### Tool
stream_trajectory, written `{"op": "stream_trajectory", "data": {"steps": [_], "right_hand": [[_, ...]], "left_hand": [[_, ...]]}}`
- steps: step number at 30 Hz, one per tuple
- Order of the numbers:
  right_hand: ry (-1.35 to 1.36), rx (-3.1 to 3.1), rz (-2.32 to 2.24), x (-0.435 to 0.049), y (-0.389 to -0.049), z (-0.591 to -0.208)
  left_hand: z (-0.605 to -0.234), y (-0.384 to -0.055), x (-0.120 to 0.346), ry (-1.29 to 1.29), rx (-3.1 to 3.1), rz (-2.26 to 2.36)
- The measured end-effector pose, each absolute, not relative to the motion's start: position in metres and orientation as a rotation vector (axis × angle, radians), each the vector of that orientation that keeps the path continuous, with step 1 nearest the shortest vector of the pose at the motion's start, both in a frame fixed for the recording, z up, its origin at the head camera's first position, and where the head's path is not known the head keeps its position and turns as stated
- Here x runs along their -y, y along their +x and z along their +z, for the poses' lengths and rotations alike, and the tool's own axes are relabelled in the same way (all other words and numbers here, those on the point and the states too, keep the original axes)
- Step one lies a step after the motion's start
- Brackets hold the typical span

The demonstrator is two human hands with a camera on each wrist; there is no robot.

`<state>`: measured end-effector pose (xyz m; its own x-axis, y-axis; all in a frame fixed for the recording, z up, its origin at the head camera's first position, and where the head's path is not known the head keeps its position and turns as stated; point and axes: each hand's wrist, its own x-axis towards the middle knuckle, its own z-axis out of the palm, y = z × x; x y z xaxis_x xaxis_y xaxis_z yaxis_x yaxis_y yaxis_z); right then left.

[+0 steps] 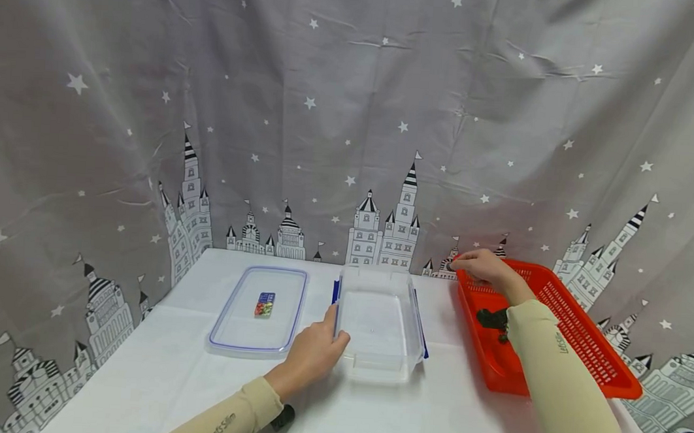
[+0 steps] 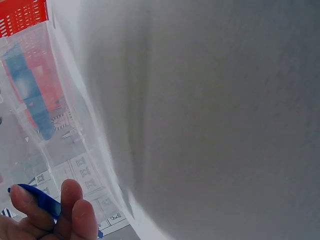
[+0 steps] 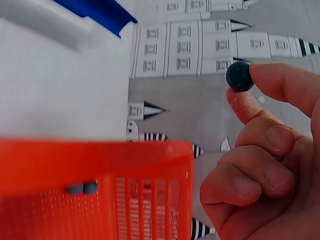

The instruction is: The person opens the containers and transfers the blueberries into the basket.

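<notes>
My right hand (image 1: 485, 268) is raised over the far left corner of the red basket (image 1: 588, 330). Between thumb and index fingertip it pinches a small, dark, round ball (image 3: 239, 76); the other fingers curl into the palm. Two similar dark balls (image 3: 82, 188) show inside the basket in the right wrist view. My left hand (image 1: 315, 347) holds the left side of a clear plastic container (image 1: 374, 368), which stands without its lid. In the left wrist view its fingers bend around a blue side latch (image 2: 46, 202) of that container.
Left of the container lies a clear lid (image 1: 232, 325) with a blue seal line and a small colourful label (image 1: 264, 305). All of this is on a white-covered table (image 1: 168, 364). A grey curtain (image 1: 341, 111) printed with castles and stars hangs right behind it.
</notes>
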<state>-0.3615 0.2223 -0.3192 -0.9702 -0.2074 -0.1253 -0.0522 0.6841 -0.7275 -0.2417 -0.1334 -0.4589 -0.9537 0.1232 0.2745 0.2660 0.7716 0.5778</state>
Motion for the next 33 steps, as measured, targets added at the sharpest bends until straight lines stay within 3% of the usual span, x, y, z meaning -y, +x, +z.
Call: {"op": "stream_trajectory", "data": {"steps": [33], "right_hand": [[0.012, -2.655, -1.081, -0.324, -0.332, -0.356]], "left_hand": [[-0.458, -0.241, 0.134, -0.312, 2.738, -0.931]]}}
